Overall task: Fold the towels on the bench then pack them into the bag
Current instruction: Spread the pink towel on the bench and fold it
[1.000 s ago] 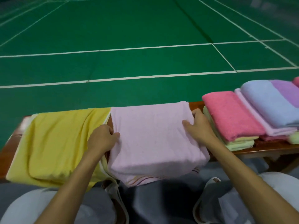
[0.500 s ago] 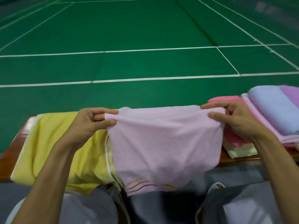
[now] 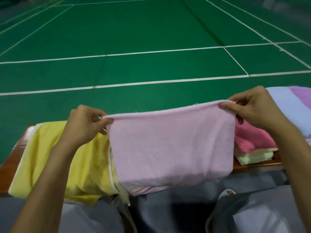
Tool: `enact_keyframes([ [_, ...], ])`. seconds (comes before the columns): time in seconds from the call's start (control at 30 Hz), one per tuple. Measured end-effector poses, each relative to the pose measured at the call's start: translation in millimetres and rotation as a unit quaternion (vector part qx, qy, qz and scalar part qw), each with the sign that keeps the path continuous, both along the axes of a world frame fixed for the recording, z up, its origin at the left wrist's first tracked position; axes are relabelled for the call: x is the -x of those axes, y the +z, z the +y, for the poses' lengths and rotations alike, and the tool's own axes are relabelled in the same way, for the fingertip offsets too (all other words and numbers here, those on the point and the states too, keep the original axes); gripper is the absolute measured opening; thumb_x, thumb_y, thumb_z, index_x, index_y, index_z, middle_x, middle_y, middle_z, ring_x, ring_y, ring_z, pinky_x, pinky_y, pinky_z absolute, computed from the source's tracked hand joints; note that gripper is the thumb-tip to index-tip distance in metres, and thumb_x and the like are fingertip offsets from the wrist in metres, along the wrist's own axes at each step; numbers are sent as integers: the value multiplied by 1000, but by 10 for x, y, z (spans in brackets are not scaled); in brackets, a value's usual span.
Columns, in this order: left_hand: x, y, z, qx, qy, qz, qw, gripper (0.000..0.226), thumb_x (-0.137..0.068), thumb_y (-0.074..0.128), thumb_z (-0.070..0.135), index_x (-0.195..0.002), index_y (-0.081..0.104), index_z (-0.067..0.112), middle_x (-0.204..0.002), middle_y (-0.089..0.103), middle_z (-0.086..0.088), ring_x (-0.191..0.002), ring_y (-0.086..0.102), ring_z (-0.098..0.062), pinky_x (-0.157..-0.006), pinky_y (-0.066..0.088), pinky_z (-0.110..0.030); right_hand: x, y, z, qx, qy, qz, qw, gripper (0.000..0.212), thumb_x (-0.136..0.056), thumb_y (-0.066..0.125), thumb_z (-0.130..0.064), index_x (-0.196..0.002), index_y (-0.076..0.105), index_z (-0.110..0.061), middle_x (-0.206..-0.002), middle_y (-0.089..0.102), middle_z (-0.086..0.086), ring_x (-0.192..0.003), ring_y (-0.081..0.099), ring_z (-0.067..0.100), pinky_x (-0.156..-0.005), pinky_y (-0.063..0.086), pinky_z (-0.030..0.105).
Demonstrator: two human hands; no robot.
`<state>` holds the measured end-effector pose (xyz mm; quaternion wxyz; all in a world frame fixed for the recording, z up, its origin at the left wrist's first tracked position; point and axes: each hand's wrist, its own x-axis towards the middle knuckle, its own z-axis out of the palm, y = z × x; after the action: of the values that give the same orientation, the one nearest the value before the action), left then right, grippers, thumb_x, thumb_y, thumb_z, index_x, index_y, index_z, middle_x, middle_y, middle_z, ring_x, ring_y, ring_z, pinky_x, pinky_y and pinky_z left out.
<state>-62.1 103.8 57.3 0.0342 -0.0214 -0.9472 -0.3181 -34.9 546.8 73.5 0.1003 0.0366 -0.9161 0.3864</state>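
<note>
Corners of a pale pink, folded terry towel (image 3: 171,145) are pinched from either side: the left one by the left hand (image 3: 84,125), the right one by the right hand (image 3: 255,110), each between thumb and curled fingers. The towel is held up over the near edge of the brown wooden table (image 3: 11,162), its striped hem hanging below. A yellow cloth towel (image 3: 55,157) is draped over the table at left. At right, a deep pink folded towel (image 3: 250,140) is stacked on a pale yellow folded towel (image 3: 252,156), beside a light blue folded towel (image 3: 284,111).
</note>
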Motion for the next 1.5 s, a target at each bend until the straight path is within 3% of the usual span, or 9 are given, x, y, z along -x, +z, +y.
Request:
enact_keyframes([
  [0.17,400,222,133,-218,63,32,973,20,-102,63,22,-83,65,19,-57,69,-11,-42,63,-10,-45,51,-22,364,165,-183,192,-69,73,976,14,-94,74,-19,-93,78,-6,-54,69,1,-40,58,11,-42,47,20],
  [0.3,695,548,225,-482,3,49,875,15,-106,56,28,-97,57,16,-94,79,-12,-86,78,-24,-74,62,-27,638,352,-317,399,-44,110,909,20,-94,73,-18,-102,76,0,-88,79,13,-75,75,26,-75,62,36],
  [0.53,502,904,152,-546,-102,196,808,14,-104,59,21,-108,64,8,-111,75,-17,-115,70,-31,-103,53,-40,502,637,-263,476,-1,225,850,20,-91,76,-15,-101,77,3,-101,77,19,-105,72,38,-95,57,44],
  [0.8,-119,52,-280,-432,-166,-106,880,32,-92,51,-10,-83,79,2,-78,76,-12,-72,75,-22,-73,61,-28,-291,458,6,134,65,-73,986,19,-69,84,-21,-81,81,-7,-74,76,17,-74,73,42,-84,60,49],
  [1.1,-169,-225,-69,20,-311,-508,803,9,-88,81,21,-96,82,23,-86,78,-16,-79,78,-27,-67,55,-26,-367,116,-416,-219,116,-558,792,12,-90,76,-13,-98,74,-5,-80,76,19,-50,68,29,-53,55,28],
  [1.17,-182,-196,12,21,-285,-470,835,14,-90,78,27,-103,82,25,-77,77,-15,-65,73,-22,-64,52,-27,-363,100,-503,-220,96,-547,802,18,-90,77,-17,-102,72,-4,-75,75,21,-46,65,27,-51,57,31],
  [1.27,-137,-425,254,-66,-162,-194,965,16,-93,74,35,-87,82,23,-59,70,-7,-53,62,-19,-60,51,-32,-237,-239,-693,-234,52,-311,920,18,-93,69,-28,-97,75,-12,-78,77,11,-66,74,25,-62,60,34],
  [1.37,-131,-812,673,-30,-99,63,993,38,-93,55,51,-107,77,24,-105,78,5,-102,71,-15,-92,54,-35,-139,-799,-1078,-221,19,-111,969,45,-101,52,-46,-141,57,-26,-143,60,9,-130,56,30,-108,46,41],
  [1.5,-222,-1264,1048,139,-181,-10,974,72,-101,17,60,-163,24,25,-171,13,2,-159,4,-20,-128,10,-45,-124,-1464,-1265,-299,135,-92,940,65,-106,21,-59,-163,0,-36,-170,-15,-4,-156,-18,21,-127,-3,53],
])
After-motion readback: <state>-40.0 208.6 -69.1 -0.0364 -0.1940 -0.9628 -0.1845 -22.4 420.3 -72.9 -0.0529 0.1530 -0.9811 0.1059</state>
